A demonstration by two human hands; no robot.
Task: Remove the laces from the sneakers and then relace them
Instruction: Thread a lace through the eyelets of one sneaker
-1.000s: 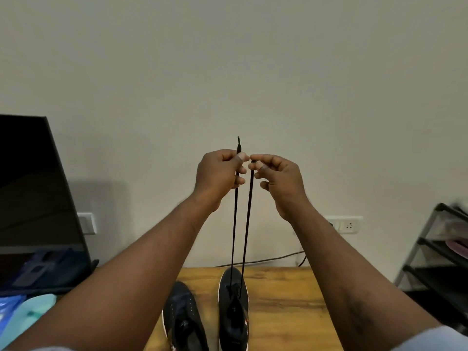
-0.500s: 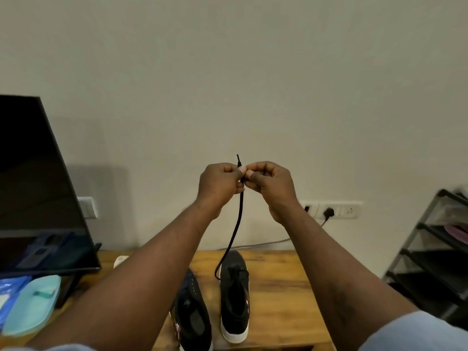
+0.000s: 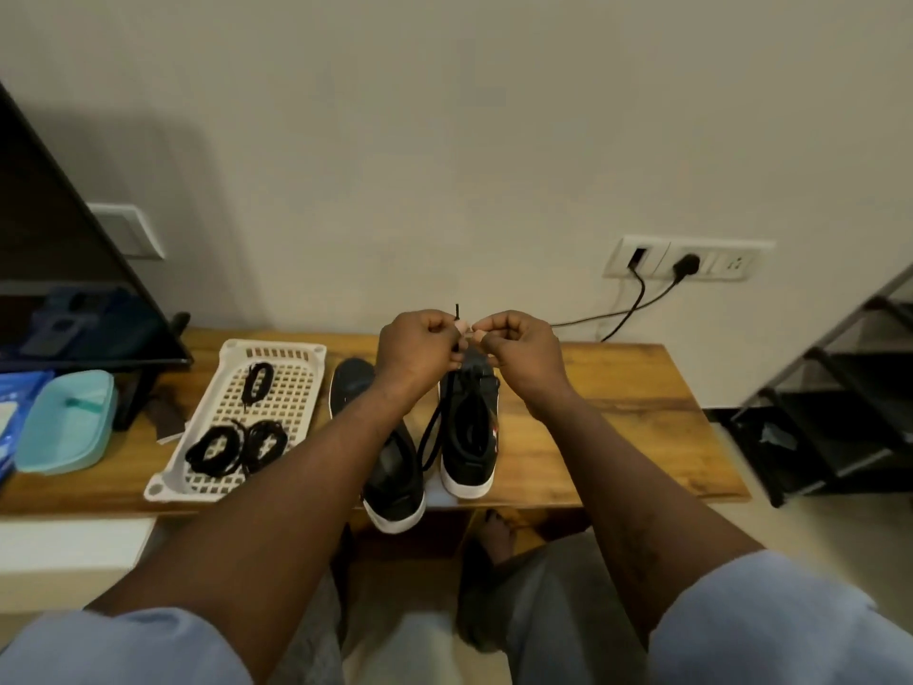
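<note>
- Left sneaker [image 3: 395, 467] and right sneaker [image 3: 469, 437] stand side by side on the worktop [image 3: 617, 427].
- The lace [image 3: 429, 437] sags between them.
- At 12 o'clock, over the right sneaker's toe, left hand [image 3: 412, 351] and right hand [image 3: 523, 353] each keep a pinching grip on the lace.
- Tray [image 3: 168, 479] of coiled laces [image 3: 232, 444] lies at 9 o'clock.

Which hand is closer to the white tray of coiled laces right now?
Left. The left hand is just right of the far corner of the white tray; the right hand is further right, beyond the left. Both pinch the lace.
</note>
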